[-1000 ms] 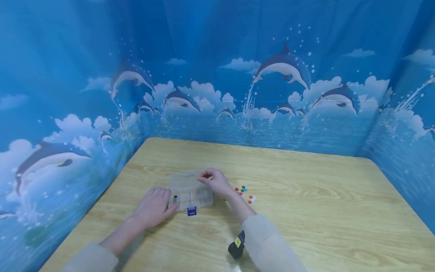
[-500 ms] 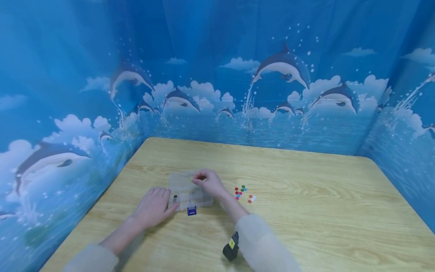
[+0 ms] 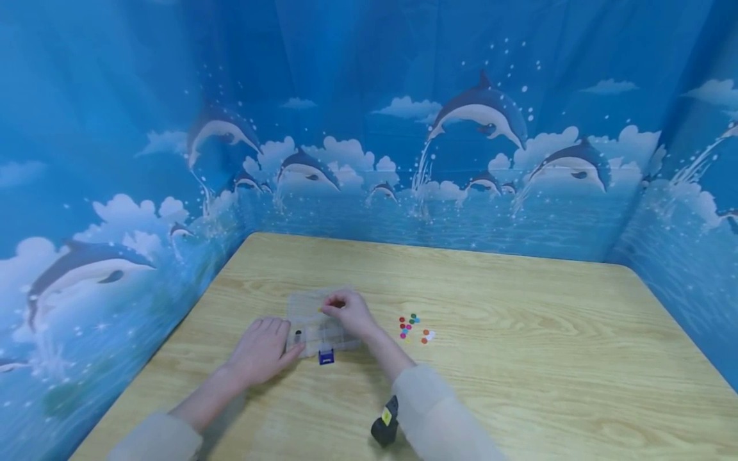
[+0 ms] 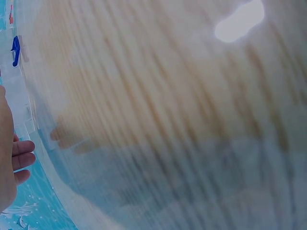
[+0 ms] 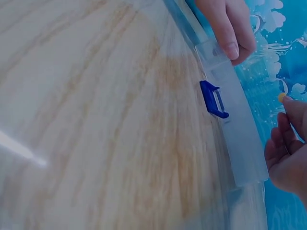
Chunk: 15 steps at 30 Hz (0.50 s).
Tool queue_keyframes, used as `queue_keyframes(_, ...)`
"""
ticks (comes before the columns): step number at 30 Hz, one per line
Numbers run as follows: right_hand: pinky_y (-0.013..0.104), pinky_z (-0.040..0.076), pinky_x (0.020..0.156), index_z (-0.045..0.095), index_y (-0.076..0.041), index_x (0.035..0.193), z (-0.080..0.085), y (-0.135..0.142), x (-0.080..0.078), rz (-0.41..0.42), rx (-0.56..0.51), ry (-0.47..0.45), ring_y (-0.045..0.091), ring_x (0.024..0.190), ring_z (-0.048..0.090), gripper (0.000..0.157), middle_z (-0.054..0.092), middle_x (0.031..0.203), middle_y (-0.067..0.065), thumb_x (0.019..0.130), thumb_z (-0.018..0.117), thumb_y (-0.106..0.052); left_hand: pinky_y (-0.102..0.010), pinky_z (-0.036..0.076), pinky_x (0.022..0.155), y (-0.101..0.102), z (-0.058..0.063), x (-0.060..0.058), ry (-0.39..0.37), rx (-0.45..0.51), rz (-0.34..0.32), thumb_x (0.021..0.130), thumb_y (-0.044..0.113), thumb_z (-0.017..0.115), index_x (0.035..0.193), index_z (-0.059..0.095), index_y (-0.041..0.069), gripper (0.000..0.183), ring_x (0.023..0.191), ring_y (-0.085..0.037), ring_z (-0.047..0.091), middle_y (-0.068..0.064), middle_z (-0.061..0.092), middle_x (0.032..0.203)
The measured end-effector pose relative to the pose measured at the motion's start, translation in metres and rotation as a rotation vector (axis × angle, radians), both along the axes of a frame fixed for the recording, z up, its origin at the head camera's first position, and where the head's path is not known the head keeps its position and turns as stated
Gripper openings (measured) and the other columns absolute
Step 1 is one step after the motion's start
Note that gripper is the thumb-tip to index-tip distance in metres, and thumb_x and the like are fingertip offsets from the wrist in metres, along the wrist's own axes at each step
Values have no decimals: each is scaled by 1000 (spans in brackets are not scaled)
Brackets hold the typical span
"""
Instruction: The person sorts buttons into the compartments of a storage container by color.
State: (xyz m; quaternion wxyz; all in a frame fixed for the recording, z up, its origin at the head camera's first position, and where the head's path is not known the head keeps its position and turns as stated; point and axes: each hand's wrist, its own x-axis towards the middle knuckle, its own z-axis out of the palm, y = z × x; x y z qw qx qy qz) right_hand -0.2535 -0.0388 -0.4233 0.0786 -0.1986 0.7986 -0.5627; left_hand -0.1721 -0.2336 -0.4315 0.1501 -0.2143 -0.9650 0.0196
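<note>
A clear plastic compartment box point(image 3: 337, 344) with a blue latch point(image 3: 326, 357) lies open, its lid point(image 3: 301, 303) folded back on the far side. My left hand point(image 3: 262, 349) holds the box's near left corner, thumb along the front wall; in the right wrist view the left hand point(image 5: 231, 29) shows at that corner. Between thumb and index finger my right hand point(image 3: 353, 314) pinches a small yellow button-like disc point(image 5: 281, 97), above the lid. A dark disc point(image 3: 298, 332) sits in a left compartment. The yellow disc's face is too small to read.
Several small coloured discs point(image 3: 405, 327) lie loose on the wooden table point(image 3: 519, 346), right of the box. A black wrist camera point(image 3: 385, 426) sits under the right forearm. Blue dolphin-print curtains point(image 3: 369, 128) stand along the table's back and sides.
My right hand has moved left over the box with the yellow disc pinched, uncovering more of the loose discs. My left hand stays in place at the box.
</note>
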Motion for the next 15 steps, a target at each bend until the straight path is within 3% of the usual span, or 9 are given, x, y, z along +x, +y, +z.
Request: queue_keyframes(15, 24, 45, 67, 69, -8, 84, -2, -8, 9, -28, 18, -6, 11, 78, 51, 5, 57, 84, -2, 84, 67, -13, -45, 43, 85, 0, 1, 0, -3, -6, 0, 89, 42, 55, 92, 55, -1, 43, 90, -31, 56, -16, 59, 90)
